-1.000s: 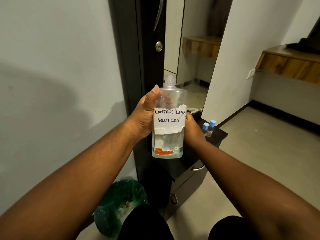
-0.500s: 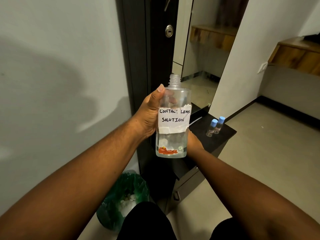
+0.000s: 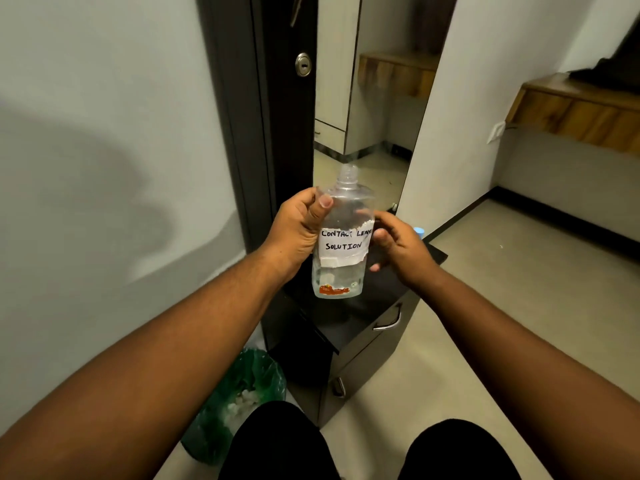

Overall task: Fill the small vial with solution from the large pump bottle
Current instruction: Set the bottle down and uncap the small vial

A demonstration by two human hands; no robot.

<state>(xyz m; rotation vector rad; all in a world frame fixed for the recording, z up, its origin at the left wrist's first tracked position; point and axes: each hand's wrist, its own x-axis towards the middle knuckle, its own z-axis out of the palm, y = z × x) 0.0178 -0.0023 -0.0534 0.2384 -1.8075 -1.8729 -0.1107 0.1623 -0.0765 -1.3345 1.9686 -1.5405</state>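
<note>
A large clear bottle (image 3: 341, 244) with a paper label reading "CONTACT LENS SOLUTION" is held upright in front of me. Its threaded neck is bare, with no pump or cap on it, and some clear liquid sits in its lower part. My left hand (image 3: 298, 230) grips its left side, thumb on the front. My right hand (image 3: 398, 247) is at the bottle's right edge with its fingers apart; I cannot tell whether they touch it. Behind that hand only the blue cap of a small vial (image 3: 419, 232) shows, on the black cabinet top (image 3: 429, 254).
The black cabinet has drawers with metal handles (image 3: 389, 322). A green-lined waste bin (image 3: 239, 400) stands on the floor at its left. A dark door frame with a lock (image 3: 303, 64) and a mirror rise behind. A wooden shelf (image 3: 575, 109) is at the right.
My right hand has come out from behind the bottle to its right side and now hides the vials. The bottle has sunk lower and further from me in the view.
</note>
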